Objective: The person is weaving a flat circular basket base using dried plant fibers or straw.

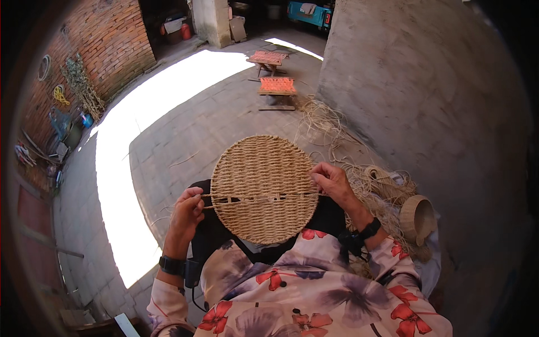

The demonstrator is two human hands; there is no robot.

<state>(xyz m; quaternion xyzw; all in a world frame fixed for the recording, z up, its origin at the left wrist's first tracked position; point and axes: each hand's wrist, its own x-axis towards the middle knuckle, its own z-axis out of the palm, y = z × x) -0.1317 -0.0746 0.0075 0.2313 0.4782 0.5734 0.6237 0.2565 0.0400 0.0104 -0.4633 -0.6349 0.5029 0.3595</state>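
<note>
From where I stand, the nearest thing is the person's flowered shirt [353, 286], with a round woven mat [264, 168] resting on the lap just beyond it. The left hand [188, 208] is beside the mat's left edge, fingers closed around cord [206, 195] that runs out from the weave. The right hand [333, 182] is at the opposite edge, thumb and fingers pinched together; I cannot tell whether they grip the rim or a strand.

The weaving looks mostly done: tight rows fill the mat above and below, and the outline is a full circle. What seems left is a narrow slit across the lower middle, where dark gaps show between cords, and those ends at the left edge, which are not tucked in.

To the right sit a woven bowl [405, 216], which looks finished, and a tangle of loose straw [323, 121]. Farther off stand two orange-topped stools [277, 84], and a blue cart [309, 15] in the shaded doorway.
</note>
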